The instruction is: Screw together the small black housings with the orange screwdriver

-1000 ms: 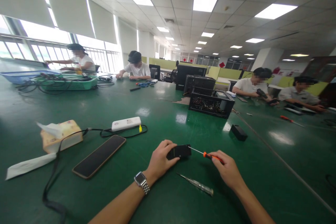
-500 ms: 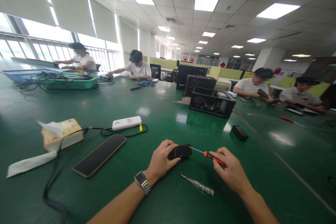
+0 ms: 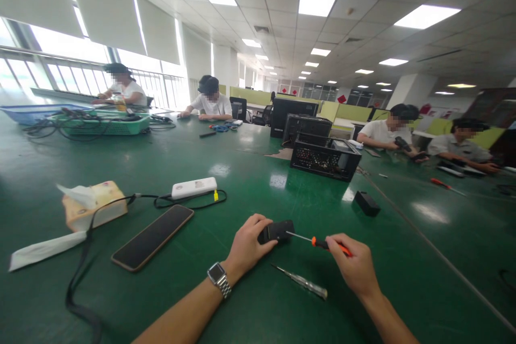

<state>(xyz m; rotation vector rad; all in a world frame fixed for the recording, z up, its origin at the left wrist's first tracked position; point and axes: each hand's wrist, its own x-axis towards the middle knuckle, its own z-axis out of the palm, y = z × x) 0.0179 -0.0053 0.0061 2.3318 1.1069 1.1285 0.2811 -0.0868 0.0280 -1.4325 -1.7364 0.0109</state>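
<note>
From where I stand, the left forearm slants in across the green table (image 3: 242, 312), a metal-banded watch (image 3: 217, 273) at its wrist, and the left hand (image 3: 250, 239) arches low over a small black case (image 3: 281, 230). Its thumb lies along the near side and its fingers curl over the far side, gripping the left end. The right hand (image 3: 355, 264) comes up from the lower right with the wrist bent inward, thumb and fingers pinching the orange-and-black handle of a screwdriver (image 3: 320, 243). The shaft runs leftward to the case's right part; whether the tip sits in a screw is too small for me to make out.

Half a second ago the tip was by the far right corner; now it is closer to the near edge, and the right hand's fingers, looser then, have drawn in around the handle. The left hand has kept its place. A clear-handled screwdriver (image 3: 304, 284) lies nearer the person, between the two forearms.
</note>
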